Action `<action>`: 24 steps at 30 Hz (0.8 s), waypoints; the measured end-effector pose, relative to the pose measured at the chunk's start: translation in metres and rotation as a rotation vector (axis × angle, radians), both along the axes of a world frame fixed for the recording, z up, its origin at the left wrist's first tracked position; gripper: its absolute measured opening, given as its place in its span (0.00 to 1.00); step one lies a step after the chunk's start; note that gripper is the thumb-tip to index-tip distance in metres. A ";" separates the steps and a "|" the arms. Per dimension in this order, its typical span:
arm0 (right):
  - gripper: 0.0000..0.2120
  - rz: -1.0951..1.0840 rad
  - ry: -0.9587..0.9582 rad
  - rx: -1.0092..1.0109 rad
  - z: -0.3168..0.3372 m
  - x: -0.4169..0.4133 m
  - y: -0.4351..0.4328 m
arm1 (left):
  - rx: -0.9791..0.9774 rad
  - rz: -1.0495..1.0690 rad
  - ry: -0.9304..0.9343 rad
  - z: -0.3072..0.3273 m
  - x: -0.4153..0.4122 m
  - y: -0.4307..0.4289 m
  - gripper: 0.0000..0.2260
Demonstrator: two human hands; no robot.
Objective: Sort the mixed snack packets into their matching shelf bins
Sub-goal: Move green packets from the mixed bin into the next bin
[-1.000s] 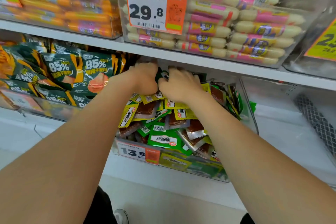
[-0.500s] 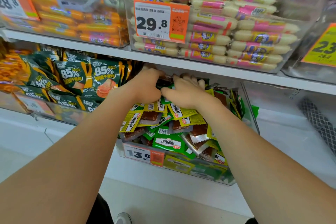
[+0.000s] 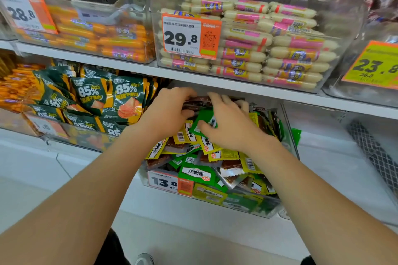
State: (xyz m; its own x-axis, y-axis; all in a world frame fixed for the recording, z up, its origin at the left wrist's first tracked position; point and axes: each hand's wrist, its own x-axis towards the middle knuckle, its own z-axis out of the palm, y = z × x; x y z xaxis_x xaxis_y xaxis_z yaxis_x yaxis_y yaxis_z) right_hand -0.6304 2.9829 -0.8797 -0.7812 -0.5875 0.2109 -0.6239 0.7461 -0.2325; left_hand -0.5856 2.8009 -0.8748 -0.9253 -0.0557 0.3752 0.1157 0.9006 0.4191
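A clear bin (image 3: 288, 127) on the lower shelf holds a heap of small green and yellow snack packets (image 3: 198, 175), with dark brown ones at the back. Both hands are in its rear part. My left hand (image 3: 170, 112) curls over dark brown packets (image 3: 197, 101) at the back of the heap. My right hand (image 3: 228, 123) pinches a green packet (image 3: 204, 120) between thumb and fingers. Both forearms reach in from below.
Left of it, a bin of dark green "85%" packets (image 3: 107, 101). On the shelf above stand clear bins of orange sausages (image 3: 103, 36) and of white-and-pink sausages (image 3: 286, 49). Price tags read 13.8 (image 3: 165, 182) and 29.8 (image 3: 189, 37). An empty bin (image 3: 355, 157) lies to the right.
My head has tilted up, so the upper shelf shows more. My right hand has opened from a closed grip and now pinches a green packet; my left hand stays on the dark packets.
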 end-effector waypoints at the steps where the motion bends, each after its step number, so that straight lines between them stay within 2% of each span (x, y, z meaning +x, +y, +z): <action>1: 0.37 0.011 0.005 -0.044 0.001 0.003 0.003 | 0.013 0.001 0.038 0.001 0.005 0.003 0.19; 4: 0.34 0.057 -0.014 -0.160 -0.001 0.008 0.011 | 0.016 -0.033 0.080 0.002 0.018 0.013 0.19; 7: 0.29 0.075 -0.053 -0.194 -0.006 0.014 0.022 | -0.024 -0.093 0.077 0.002 0.029 0.019 0.20; 10: 0.25 0.081 0.024 -0.243 -0.003 0.019 0.038 | 0.022 -0.147 0.091 0.005 0.042 0.023 0.21; 16: 0.18 0.047 0.112 -0.126 0.007 0.025 0.065 | 0.008 -0.154 -0.074 -0.005 0.057 0.039 0.29; 19: 0.15 -0.025 0.124 -0.207 0.009 0.028 0.074 | 0.073 -0.133 -0.116 -0.006 0.056 0.039 0.31; 22: 0.09 -0.096 0.071 -0.336 0.013 0.032 0.083 | 0.068 -0.107 -0.118 -0.007 0.055 0.040 0.27; 24: 0.16 -0.138 -0.040 -0.436 0.016 0.036 0.087 | 0.049 -0.094 -0.110 -0.006 0.054 0.041 0.26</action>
State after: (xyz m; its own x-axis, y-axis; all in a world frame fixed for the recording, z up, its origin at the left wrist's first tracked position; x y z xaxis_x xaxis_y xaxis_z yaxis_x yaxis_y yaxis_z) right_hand -0.5948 3.0702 -0.8632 -0.8586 -0.3406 0.3832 -0.5096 0.6489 -0.5650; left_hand -0.5315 2.8419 -0.8811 -0.9626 0.0176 0.2704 0.1499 0.8659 0.4771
